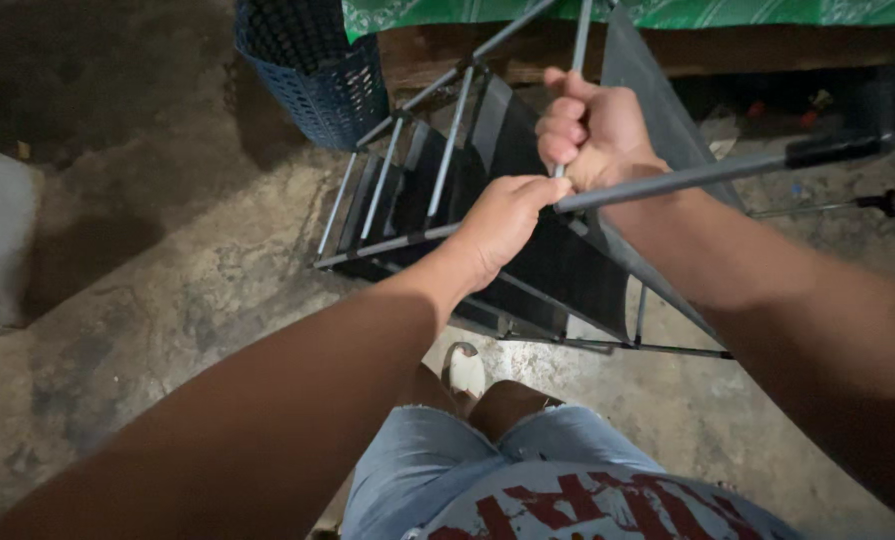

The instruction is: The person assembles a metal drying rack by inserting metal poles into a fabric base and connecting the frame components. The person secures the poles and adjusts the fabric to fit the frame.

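Note:
A folding rack (528,250) of thin grey metal rods and dark fabric shelves lies tilted on the concrete floor in front of me. My left hand (503,222) is closed around the end of a long grey rod (688,178) that runs off to the right and ends in a black cap (833,150). My right hand (593,130), just above the left, grips an upright grey rod (580,40) of the rack. Both forearms reach in from the bottom corners. The two fists nearly touch.
A dark blue perforated plastic basket (318,80) stands at the top left of the rack. A wooden bench with green cloth (668,12) runs along the top. Another rod with a black cap (868,203) lies on the floor at right. My knees and a sandal (465,370) are below.

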